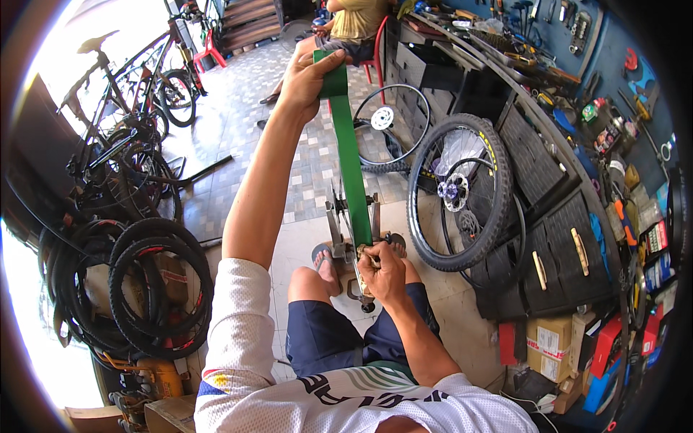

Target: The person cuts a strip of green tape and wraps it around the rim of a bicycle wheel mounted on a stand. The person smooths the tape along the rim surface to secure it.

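A long green strip of tape (350, 162) runs from far to near in front of me. My left hand (307, 83), arm stretched out, grips its far end, where a wider green piece, perhaps the roll, shows beside the fingers. My right hand (382, 273) is closed in a pinch at the strip's near end, between my knees. The fingers hide exactly what they pinch there. Under the strip stands a metal stand with two upright arms (375, 218), which looks like a wheel truing stand. Its lower part is between my feet, partly covered by my right hand.
A knobby-tyred wheel (462, 191) leans against dark drawers (534, 155) on the right; a bare rim (426, 119) lies behind. Tyres (159, 289) are piled at left, near parked bicycles (119, 119). Someone sits on a red chair (379, 50) ahead. Tools crowd the right-hand bench (556, 108).
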A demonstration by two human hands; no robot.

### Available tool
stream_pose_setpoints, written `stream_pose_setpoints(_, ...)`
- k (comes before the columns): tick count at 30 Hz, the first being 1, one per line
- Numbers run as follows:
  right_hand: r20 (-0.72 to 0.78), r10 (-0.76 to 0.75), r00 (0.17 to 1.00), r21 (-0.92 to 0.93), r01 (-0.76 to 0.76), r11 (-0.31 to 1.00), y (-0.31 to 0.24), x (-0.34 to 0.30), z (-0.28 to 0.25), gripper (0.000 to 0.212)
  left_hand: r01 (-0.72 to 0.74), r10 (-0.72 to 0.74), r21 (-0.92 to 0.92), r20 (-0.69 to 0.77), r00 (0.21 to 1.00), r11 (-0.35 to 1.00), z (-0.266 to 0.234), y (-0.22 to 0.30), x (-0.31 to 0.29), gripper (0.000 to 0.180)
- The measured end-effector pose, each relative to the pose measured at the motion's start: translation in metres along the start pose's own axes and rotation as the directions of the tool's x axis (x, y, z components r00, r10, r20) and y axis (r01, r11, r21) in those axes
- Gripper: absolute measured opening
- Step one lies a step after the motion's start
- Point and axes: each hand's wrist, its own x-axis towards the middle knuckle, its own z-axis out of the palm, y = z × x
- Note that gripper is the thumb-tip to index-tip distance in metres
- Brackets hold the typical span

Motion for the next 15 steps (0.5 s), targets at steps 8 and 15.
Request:
stream_pose_setpoints(8,0.002,-0.009,1.0,0.023,0.009,1.0,0.004,-0.011,0.004,0.019,-0.39,0.415,0.402,0.025,0.909,0.829,-0.056,-0.034,0.035,0.02)
stream_pose_setpoints(15,0.007,0.003,1.0,0.05,-0.004,0.999,0.008,-0.013,0.004,0.02,-0.391,0.441,0.624,0.083,0.894,0.677,-0.055,-0.04,0.04,0.023)
